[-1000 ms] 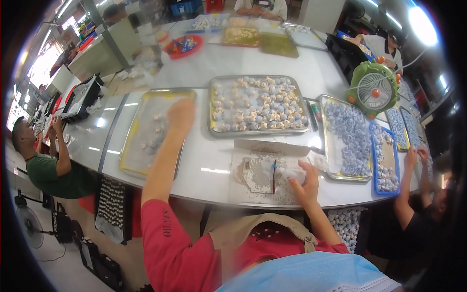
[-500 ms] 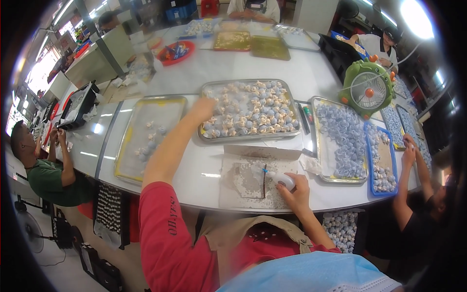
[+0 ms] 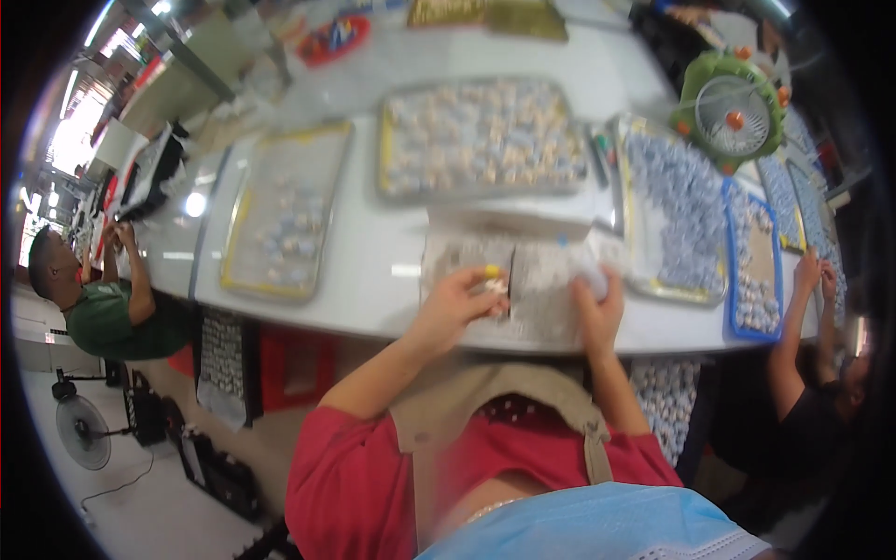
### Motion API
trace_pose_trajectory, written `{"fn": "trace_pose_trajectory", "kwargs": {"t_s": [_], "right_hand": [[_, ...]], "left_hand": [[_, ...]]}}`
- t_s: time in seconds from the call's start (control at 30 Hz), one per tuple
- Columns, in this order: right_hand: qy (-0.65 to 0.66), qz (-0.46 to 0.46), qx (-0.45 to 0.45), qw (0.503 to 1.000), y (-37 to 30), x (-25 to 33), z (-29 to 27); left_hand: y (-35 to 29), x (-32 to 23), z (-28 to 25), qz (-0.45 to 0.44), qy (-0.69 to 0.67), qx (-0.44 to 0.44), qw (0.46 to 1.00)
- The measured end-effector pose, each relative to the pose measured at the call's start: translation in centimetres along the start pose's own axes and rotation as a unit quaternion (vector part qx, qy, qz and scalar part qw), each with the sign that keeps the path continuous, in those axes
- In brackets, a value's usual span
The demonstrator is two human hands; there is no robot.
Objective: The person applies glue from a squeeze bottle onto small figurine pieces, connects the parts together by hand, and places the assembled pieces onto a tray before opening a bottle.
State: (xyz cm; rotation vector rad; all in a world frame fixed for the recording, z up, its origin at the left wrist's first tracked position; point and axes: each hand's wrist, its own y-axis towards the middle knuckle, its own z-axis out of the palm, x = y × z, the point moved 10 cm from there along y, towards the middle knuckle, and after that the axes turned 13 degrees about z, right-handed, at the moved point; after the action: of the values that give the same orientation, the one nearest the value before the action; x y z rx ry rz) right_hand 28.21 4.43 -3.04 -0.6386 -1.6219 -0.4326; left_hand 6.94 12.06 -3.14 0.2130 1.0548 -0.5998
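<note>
My left hand (image 3: 453, 313) is closed in a pinch on a small cream-coloured figure piece (image 3: 495, 287), blurred by motion. Something yellow covers one of its fingertips. In my right hand (image 3: 599, 313) is a white squeeze bottle (image 3: 589, 277) with a blue tip, pointing left toward the pinched piece. Both hands are over a speckled cardboard sheet (image 3: 537, 322) at the table's near edge. Beyond them stands a metal tray (image 3: 382, 154) packed with small cream and blue-grey figures.
To the left lies a tray (image 3: 245, 201) with a few figures. On the right are a tray of blue-grey pieces (image 3: 672, 215), a blue tray (image 3: 730, 280) and a green fan (image 3: 733, 117). A co-worker in green (image 3: 117, 313) sits left; another works at the right.
My left hand has come back from the full tray to the cardboard, now pinching a small piece. My right hand still holds the bottle, lifted slightly. The whole view has shifted.
</note>
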Motion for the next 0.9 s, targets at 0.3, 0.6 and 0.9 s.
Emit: {"fn": "trace_pose_trajectory", "kwargs": {"t_s": [0.3, 0.6, 0.9], "right_hand": [[0.121, 0.048, 0.14, 0.981, -2.8, 2.9, 1.4], [-0.143, -0.144, 0.093, 0.975, -5.3, 8.7, 0.4], [-0.203, -0.214, 0.069, 0.953, -5.8, 10.8, 1.0]], "left_hand": [[-2.5, 1.0, 0.7, 0.046, -0.037, -0.026, 0.998], [-4.0, 1.6, 1.2, 0.031, -0.007, -0.034, 0.999], [-3.8, 1.3, 1.1, 0.055, 0.029, -0.018, 0.998]]}}
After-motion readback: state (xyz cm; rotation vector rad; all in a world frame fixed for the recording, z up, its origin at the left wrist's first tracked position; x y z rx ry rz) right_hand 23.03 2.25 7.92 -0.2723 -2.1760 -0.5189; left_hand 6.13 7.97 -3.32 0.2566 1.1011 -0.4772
